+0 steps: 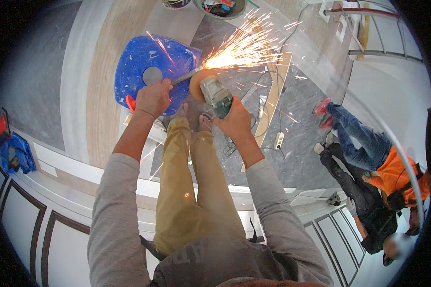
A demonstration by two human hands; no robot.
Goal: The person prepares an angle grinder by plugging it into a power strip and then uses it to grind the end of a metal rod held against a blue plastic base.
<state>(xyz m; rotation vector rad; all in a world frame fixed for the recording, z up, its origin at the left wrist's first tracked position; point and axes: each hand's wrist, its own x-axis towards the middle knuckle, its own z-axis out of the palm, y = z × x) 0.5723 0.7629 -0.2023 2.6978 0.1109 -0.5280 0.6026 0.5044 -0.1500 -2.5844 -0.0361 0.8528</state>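
My right hand (pixel 235 122) is wrapped round the green and grey body of an angle grinder (pixel 216 95). Its orange-brown disc (pixel 198 86) meets the end of a flat metal bar (pixel 187 75), and bright sparks (pixel 242 52) spray away up and to the right. My left hand (pixel 153 99) grips that bar over a paint-spotted blue plastic stool (pixel 138 55) with a round grey patch in its top. A red piece (pixel 130 103) sticks out beside my left hand, seemingly the bar's handle end. My fingers hide the bar's middle.
A power strip (pixel 279 140) and loose black cables lie right of my legs, near a long wooden board (pixel 275 95). Two people stand at the right. Beyond the stool is a bucket of tools (pixel 220 8). A blue bag (pixel 13 152) sits far left.
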